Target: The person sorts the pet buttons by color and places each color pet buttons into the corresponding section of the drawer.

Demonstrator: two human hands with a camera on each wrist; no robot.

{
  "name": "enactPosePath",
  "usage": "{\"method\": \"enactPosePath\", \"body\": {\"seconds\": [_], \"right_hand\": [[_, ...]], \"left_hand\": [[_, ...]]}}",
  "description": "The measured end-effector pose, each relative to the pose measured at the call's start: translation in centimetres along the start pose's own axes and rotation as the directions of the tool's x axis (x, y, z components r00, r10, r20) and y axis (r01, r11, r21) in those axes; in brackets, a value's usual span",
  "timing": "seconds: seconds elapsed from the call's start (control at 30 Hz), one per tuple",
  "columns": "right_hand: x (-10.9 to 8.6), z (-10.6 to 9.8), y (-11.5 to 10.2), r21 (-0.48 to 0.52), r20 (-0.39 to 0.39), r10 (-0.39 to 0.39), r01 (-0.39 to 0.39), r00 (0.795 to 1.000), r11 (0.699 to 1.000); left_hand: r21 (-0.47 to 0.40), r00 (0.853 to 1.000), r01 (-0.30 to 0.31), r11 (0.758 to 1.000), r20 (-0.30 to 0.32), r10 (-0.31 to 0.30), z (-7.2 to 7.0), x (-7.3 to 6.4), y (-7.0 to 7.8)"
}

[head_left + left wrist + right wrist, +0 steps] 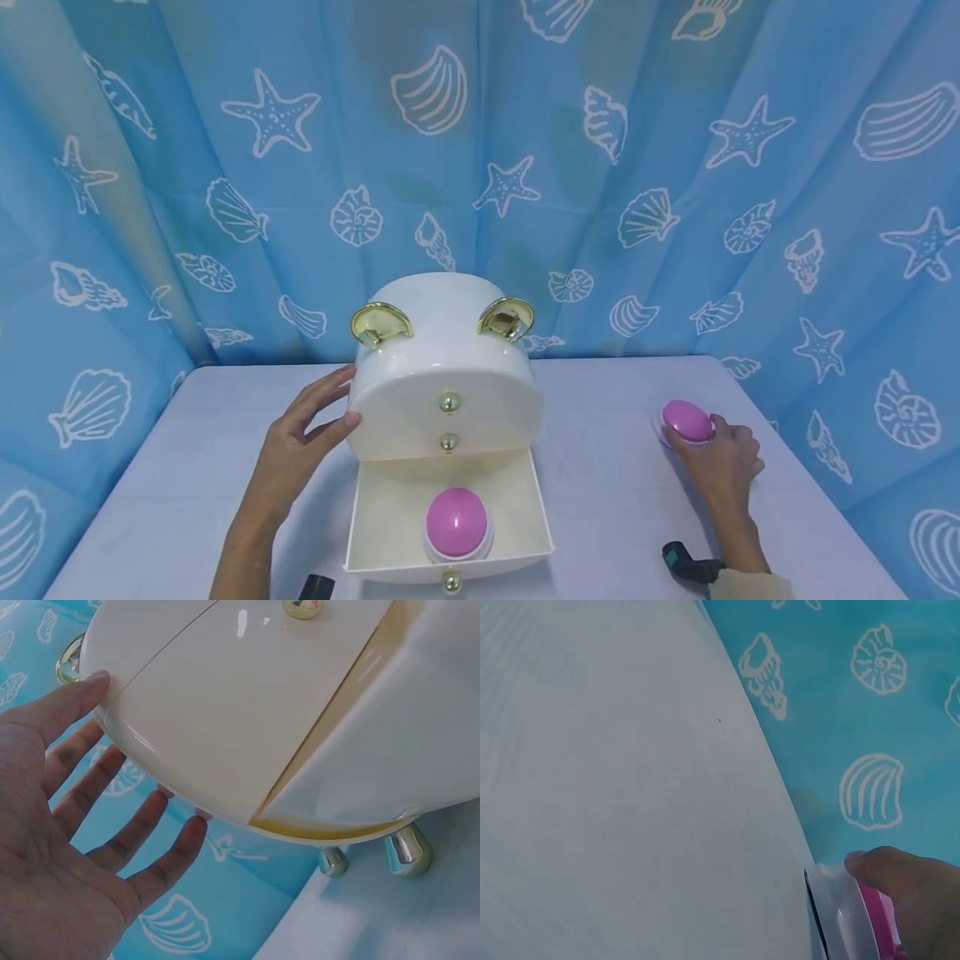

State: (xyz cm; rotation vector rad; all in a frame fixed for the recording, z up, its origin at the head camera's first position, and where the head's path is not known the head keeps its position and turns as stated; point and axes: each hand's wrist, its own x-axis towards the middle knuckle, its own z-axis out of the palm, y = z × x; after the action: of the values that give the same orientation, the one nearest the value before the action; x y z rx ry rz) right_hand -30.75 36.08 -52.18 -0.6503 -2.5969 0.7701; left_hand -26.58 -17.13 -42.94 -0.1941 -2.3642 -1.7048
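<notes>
A glossy white storage box (405, 429) with gold ears and round gold knobs stands mid-table in the head view. Its bottom drawer (386, 521) is pulled out, and a round white push button (457, 522) with a pink dome sits in it. My left hand (300, 442) touches the box's left side, with thumb and fingers spread in the left wrist view. At the table's right, my right hand (723, 462) grips a second pink-domed push button (686, 421) by its rim. Only part of that button and the thumb (892, 874) show in the right wrist view.
A white cloth covers the table (600, 492). Blue curtains (525, 242) with white shell and starfish prints surround it on the back and sides. A dark strap-like device (686, 564) is at my right wrist, and another dark piece (317, 587) shows near the left forearm.
</notes>
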Motion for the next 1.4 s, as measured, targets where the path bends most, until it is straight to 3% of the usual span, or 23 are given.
{"method": "enactPosePath", "body": {"seconds": [0.57,0.87,1.4], "right_hand": [[0.1,0.1,1.5,0.022,0.016,0.079,-0.08,0.997,0.997],[-0.3,0.6,1.8,0.076,-0.04,0.077,-0.074,0.996,0.994],[-1.5,-0.2,0.0,0.165,-0.043,0.088,-0.08,0.995,0.983]], "left_hand": [[0.003,1.0,-0.016,1.0,0.008,0.016,0.5,0.1,0.0],[0.015,1.0,0.015,1.0,0.003,-0.015,0.4,-0.1,0.0],[0.024,1.0,-0.002,1.0,-0.013,0.002,0.3,-0.1,0.0]]}}
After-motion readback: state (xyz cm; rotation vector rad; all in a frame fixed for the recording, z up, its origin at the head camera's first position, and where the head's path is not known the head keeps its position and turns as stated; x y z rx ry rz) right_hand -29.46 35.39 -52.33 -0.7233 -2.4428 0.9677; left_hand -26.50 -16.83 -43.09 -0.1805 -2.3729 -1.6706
